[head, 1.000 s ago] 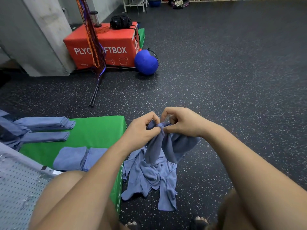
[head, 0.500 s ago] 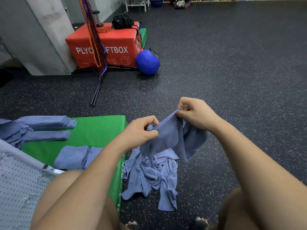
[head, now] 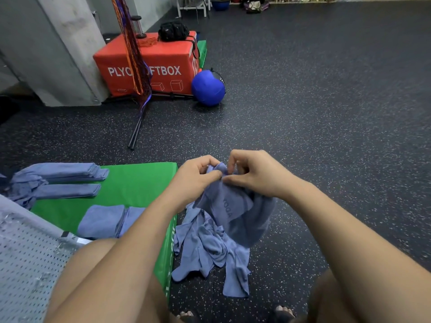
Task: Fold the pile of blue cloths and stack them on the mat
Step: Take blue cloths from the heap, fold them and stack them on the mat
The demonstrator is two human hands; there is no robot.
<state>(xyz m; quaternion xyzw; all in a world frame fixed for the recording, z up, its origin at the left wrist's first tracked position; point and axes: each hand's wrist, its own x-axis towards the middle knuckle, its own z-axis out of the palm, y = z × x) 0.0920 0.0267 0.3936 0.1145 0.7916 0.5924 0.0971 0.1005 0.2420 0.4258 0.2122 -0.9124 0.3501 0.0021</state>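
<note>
Nearest the camera, a pale perforated metal panel [head: 28, 264] is showing at the lower left, beside the person's bare knees. Just ahead, a crumpled pile of blue fabric cloths [head: 210, 250] is lying on the dark speckled rubber floor [head: 326, 113], touching the right edge of the thick green padded mat [head: 140, 183]. On the near part of that mat, two flat folded blue cloths [head: 105, 220] are sitting side by side.

Above the pile, the person is holding up one blue cloth with faint "YOGA" lettering [head: 233, 206], and its lower part is draping down onto the heap. The left hand [head: 196, 178] is pinching the cloth's bunched top edge between thumb and curled fingers. The right hand [head: 254, 176] is gripping the same edge just beside it, with the two hands nearly touching.

Farther left on the mat, two long stacks of folded blue cloths [head: 70, 173] are lying one behind the other.

Well beyond, a round blue exercise ball [head: 207, 88] is resting against a red padded plyo box [head: 149, 66], which is carrying a black bag [head: 173, 31]. Orange and purple cords [head: 133, 54] are hanging in front of the box, next to a grey concrete pillar [head: 63, 54].
</note>
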